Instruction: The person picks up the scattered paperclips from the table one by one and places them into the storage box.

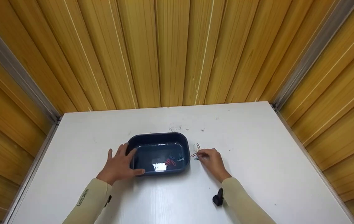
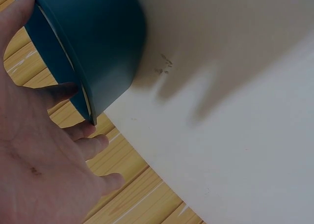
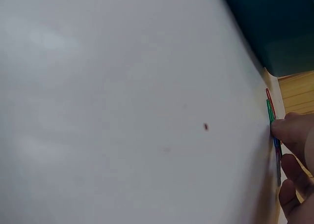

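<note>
The left hand (image 1: 119, 165) is spread wide at the left side of the tray (image 1: 152, 152). Its thumb is laid on the near rim, and its pointing finger is reached over the edge; the fingers are held apart, not curled tight. The right hand (image 1: 213, 161) is set low on the other side, with its thumb and pointing finger brought close together at the loose clips (image 1: 198, 145). Whether one is pinched cannot be told. Both arms are stretched forward in pale sleeves (image 1: 89, 199), and a small black thing (image 1: 218, 200) is seen by the right wrist.

The dark blue tray is placed between the hands. The loose clips are found just past its right side, under the right fingertips. Red, green and blue ones are shown there in the right wrist view. More clips, some red and some pale, are seen inside the tray, near its right end.

The white desk (image 1: 248, 133) is dotted with small dark marks. It is closed in by yellow wood walls (image 1: 172, 56), with gray metal posts (image 1: 304, 59) at the corners.
</note>
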Motion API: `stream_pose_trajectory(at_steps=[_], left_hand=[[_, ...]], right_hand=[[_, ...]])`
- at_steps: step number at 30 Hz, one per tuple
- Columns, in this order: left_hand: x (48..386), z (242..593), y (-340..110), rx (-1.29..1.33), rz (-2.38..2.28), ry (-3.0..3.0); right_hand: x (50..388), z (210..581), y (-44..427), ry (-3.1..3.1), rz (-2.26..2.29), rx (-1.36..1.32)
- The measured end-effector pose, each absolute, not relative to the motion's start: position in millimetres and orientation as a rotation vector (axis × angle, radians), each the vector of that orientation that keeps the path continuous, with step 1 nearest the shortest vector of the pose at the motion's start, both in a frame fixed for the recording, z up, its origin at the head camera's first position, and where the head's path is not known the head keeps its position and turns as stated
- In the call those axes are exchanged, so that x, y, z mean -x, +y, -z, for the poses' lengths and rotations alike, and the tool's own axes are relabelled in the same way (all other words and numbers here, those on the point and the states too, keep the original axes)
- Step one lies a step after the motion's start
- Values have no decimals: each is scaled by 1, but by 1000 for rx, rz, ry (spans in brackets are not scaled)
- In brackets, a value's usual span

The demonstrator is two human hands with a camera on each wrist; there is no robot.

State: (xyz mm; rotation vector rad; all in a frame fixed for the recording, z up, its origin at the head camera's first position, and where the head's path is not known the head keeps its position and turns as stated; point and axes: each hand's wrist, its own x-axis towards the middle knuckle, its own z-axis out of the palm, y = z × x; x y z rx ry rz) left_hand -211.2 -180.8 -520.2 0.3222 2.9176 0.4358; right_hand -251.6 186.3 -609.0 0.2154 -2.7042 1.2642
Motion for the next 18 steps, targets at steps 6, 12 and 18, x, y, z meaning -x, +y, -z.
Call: stream_pose_trajectory(at_steps=[6, 12, 18], left_hand=[[210, 519, -180, -330, -439, 2922], [213, 521, -180, -328, -422, 2923], [211, 518, -181, -352, -428, 2919]], right_hand=[[252, 609, 187, -2725, -1183, -268], [250, 607, 188, -2749, -1147, -341], [249, 609, 189, -2736, -1136, -415]])
